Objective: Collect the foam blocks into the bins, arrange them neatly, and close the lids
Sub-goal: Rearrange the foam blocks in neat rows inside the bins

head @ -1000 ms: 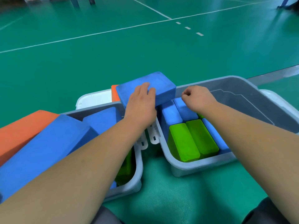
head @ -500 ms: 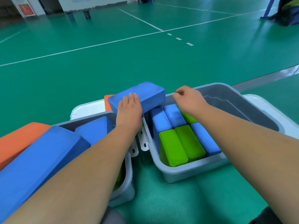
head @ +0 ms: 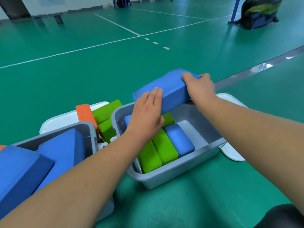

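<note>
right bin (head: 164,176) packed with blocks (head: 164,148) on its left, bare along its right, big blue block (head: 167,89) overhead

Tilted large blue foam block (head: 169,91) above open grey bin (head: 177,168), green blocks (head: 164,148) and small blue block (head: 179,139) packed side by side inside, second bin (head: 89,129) overfilled at 8 o'clock.
</note>
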Available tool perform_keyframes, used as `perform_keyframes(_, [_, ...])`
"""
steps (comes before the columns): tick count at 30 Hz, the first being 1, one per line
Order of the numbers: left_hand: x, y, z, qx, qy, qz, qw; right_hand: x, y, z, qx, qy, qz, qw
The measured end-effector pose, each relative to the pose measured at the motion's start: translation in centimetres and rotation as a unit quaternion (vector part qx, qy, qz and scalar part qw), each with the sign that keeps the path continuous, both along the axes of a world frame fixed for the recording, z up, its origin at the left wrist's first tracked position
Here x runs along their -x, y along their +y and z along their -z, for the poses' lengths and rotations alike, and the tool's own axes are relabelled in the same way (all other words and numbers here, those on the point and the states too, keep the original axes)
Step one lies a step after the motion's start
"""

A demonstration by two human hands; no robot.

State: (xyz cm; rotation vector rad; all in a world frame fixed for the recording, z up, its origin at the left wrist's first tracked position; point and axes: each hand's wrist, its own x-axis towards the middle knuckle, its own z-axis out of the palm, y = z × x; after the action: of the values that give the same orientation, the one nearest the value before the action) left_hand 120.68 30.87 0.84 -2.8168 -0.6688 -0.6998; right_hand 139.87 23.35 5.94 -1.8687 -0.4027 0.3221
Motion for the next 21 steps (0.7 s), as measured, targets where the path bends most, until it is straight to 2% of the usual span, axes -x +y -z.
perform_keyframes(5, [-2.4, -2.6, 1.2, 0.008, 0.049, -0.017, 0.999, -2.7, -3.0, -0.3, 0.003, -0.108, 0.046, 0.993])
perform_keyframes(8, [-3.1, -3.1, 3.0, 0.041, 0.125, -0.056, 0.990, -3.9, -4.6, -0.4, 0.020, -0.156, 0.053, 0.986])
perform_keyframes(12, [-3.0, -2.3, 5.9, 0.059, 0.245, -0.019, 0.968, -5.3, -6.4, -0.1, 0.057, -0.216, 0.049, 0.973])
perform_keyframes(15, [-2.5, -2.0, 7.4, 0.117, 0.319, -0.065, 0.938, -5.8, -7.0, 1.2, 0.117, -0.266, 0.004, 0.957])
perform_keyframes(17, [-2.4, -1.9, 7.9, 0.168, 0.327, -0.093, 0.925, -5.9, -7.0, 2.3, 0.148, -0.289, -0.037, 0.945])
perform_keyframes(21, [-2.7, -1.8, 7.9, 0.179, 0.325, -0.097, 0.924, -4.7, -6.8, 4.3, 0.181, -0.328, -0.131, 0.918])
